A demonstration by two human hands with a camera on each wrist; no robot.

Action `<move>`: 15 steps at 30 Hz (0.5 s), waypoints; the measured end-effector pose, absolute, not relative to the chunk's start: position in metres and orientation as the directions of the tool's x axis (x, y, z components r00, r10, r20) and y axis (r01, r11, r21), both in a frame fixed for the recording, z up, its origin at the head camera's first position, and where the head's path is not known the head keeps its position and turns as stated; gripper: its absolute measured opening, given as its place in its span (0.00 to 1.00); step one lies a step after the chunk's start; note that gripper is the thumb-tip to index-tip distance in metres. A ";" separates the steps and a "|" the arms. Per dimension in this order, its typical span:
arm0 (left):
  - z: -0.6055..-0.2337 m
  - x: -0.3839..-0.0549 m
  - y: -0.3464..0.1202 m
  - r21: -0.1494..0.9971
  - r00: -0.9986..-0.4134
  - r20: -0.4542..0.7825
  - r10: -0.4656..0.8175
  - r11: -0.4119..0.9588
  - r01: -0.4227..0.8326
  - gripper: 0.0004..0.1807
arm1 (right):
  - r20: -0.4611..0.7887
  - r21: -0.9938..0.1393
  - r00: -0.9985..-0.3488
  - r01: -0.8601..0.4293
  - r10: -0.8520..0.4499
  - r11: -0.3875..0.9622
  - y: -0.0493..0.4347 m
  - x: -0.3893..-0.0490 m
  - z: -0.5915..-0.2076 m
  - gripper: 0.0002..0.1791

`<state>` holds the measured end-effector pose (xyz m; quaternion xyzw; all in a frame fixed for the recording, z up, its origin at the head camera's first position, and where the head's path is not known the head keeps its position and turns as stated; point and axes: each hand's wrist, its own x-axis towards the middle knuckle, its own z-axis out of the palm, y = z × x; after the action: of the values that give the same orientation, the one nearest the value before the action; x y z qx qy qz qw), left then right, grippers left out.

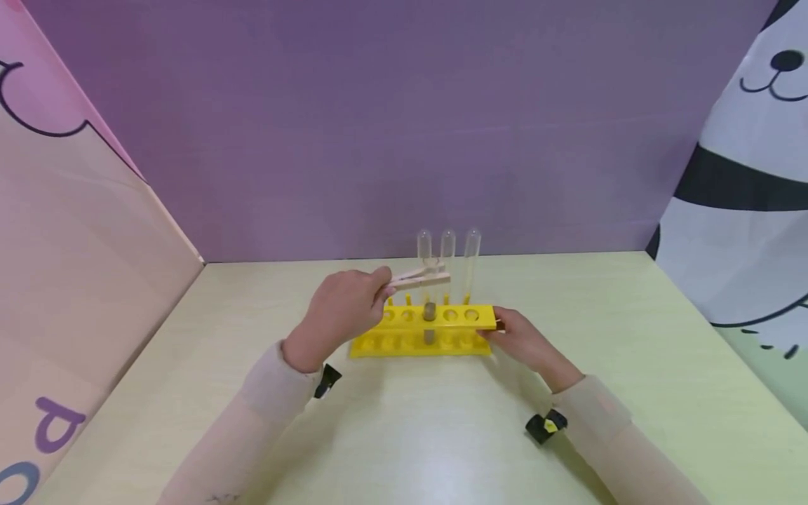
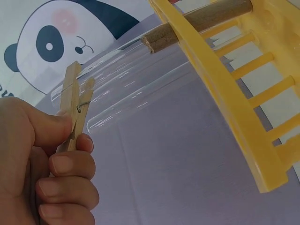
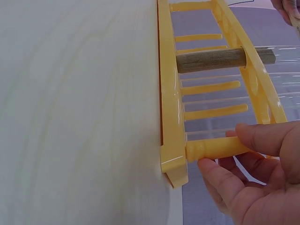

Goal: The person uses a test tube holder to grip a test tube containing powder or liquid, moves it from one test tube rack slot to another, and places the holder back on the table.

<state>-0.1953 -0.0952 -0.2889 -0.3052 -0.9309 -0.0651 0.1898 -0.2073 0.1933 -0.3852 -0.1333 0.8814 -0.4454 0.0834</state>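
Observation:
My left hand (image 1: pixel 347 305) pinches a wooden test tube clamp (image 2: pixel 71 103), like a clothespin with a wire spring. The clamp's tips stand a little apart, overlapping the clear test tubes in the head and left wrist views. My right hand (image 3: pixel 267 168) grips the end post of a yellow test tube rack (image 1: pixel 463 324), thumb on one side and fingers on the other. Upside down along the rack's rear stand several glass test tubes (image 1: pixel 473 245), over its pegs. A short brown wooden stick (image 3: pixel 211 61) sits upright in one of the rack's holes.
The rack stands on a pale wood-grain table (image 1: pixel 435 421). Behind it rises a purple wall panel (image 1: pixel 404 126), with printed side panels at left and right, one bearing a panda (image 1: pixel 751 231). Black cameras are strapped at both wrists.

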 end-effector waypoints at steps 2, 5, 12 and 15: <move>-0.289 -0.195 -0.095 0.012 -0.740 0.397 0.542 0.804 0.595 0.14 | -0.024 -0.809 -0.950 -0.165 -0.312 0.565 0.193 -0.207 -0.385 0.19; -0.290 -0.194 -0.096 0.017 -0.738 0.402 0.542 0.801 0.598 0.14 | -0.020 -0.810 -0.950 -0.167 -0.312 0.562 0.193 -0.206 -0.384 0.19; -0.291 -0.195 -0.097 0.029 -0.743 0.397 0.539 0.802 0.597 0.14 | -0.016 -0.814 -0.950 -0.169 -0.312 0.556 0.193 -0.205 -0.385 0.19; -0.292 -0.195 -0.097 0.030 -0.747 0.381 0.545 0.800 0.599 0.14 | -0.017 -0.811 -0.950 -0.169 -0.311 0.560 0.193 -0.206 -0.385 0.19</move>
<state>-0.1954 -0.0973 -0.2916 -0.3072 -0.9315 -0.0754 0.1798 -0.2058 0.1933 -0.3848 -0.1363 0.8797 -0.4486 0.0791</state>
